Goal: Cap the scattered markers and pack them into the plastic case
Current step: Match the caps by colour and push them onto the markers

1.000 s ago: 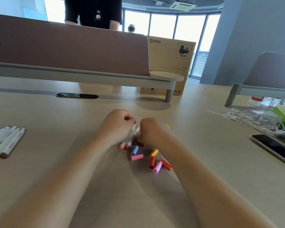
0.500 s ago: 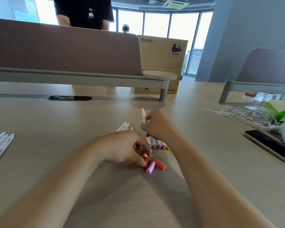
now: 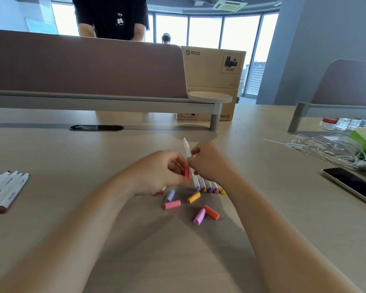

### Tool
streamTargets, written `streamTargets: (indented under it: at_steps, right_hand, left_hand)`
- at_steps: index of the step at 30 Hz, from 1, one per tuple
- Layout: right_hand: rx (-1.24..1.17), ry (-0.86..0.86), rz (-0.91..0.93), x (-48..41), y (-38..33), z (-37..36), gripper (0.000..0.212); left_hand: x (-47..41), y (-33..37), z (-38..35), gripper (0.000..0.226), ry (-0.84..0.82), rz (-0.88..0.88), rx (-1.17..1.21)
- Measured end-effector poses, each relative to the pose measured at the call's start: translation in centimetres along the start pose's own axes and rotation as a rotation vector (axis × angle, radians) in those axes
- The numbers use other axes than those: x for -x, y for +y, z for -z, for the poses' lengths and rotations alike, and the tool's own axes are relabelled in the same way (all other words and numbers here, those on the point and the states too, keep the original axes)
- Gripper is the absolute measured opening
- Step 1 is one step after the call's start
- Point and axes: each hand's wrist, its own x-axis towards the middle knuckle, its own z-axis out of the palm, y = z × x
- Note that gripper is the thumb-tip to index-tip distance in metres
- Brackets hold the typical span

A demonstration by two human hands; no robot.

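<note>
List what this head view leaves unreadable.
- Plastic case: nowhere in the head view.
- Left-side markers: cut by the frame edge, count unknown.
- Red cap pinched by the left hand: motion-blurred, its open end unclear.
- Row of uncapped markers: barrels hidden under the right hand, which holds the white marker.
- Phone: cut by the right edge.

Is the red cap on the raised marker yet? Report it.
No: the left hand pinches the red cap beside the marker that the right hand holds, its far tip bare.
</note>
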Motion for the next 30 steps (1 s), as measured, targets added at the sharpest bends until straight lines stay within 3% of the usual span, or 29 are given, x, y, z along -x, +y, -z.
streamTargets:
  at_steps: [4, 9, 13, 19, 30]
  right_hand:
    - [-0.067, -0.042, 0.035, 0.3, -0.7, -0.1, 0.016]
    - [-0.267, -0.162, 0.096, 1.0, -1.1, -0.2, 0.014]
    - [-0.286, -0.21, 0.127, 0.7, -1.2, -0.6, 0.02]
    - [-0.26, -0.305, 0.182, 1.2, -1.7, -0.5, 0.019]
    - [-0.263, -0.352, 0.202, 1.4, -1.7, -0.6, 0.018]
  left_hand:
    - [-1.0, -1.9, 1.2, 0.022, 0.393, 0.16, 0.301]
    - [-2.0, -3.7, 1.8, 0.014, 0.625, 0.273, 0.719]
    - [-2.2, -5.2, 3.0, 0.013, 0.882, 0.329, 0.746]
    - [-2.4, -5.7, 3.3, 0.011, 0.885, 0.309, 0.844]
    - [-2.1, -5.2, 2.9, 0.007, 0.84, 0.321, 0.765]
